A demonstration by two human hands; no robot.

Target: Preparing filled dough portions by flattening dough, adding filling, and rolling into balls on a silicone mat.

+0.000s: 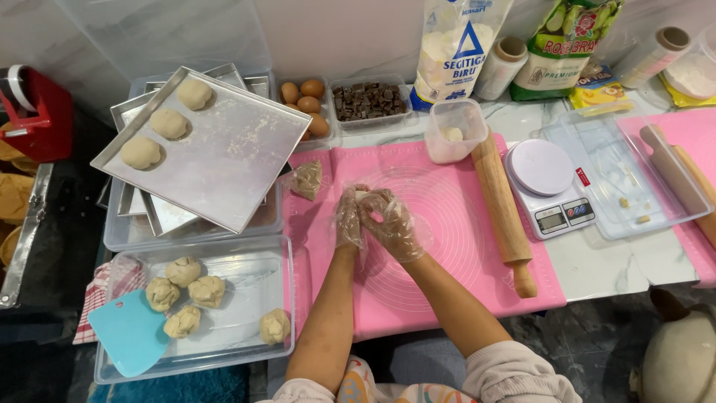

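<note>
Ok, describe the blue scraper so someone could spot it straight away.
Start at the pink baking mat, then look to its left, to the clear plastic tray holding dough pieces. The light blue scraper overhangs that tray's near left corner, the only flat blue thing there.

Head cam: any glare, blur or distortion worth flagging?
Head view: even indoor light, soft shadows only. Mild glare on the metal tray and the clear plastic bin. The hands, in clear plastic gloves pressed together over the pink mat, look slightly soft, so what they hold is unclear. Wide-angle bend shows in the rolling pin and the frame edges; corners are dark.
</note>
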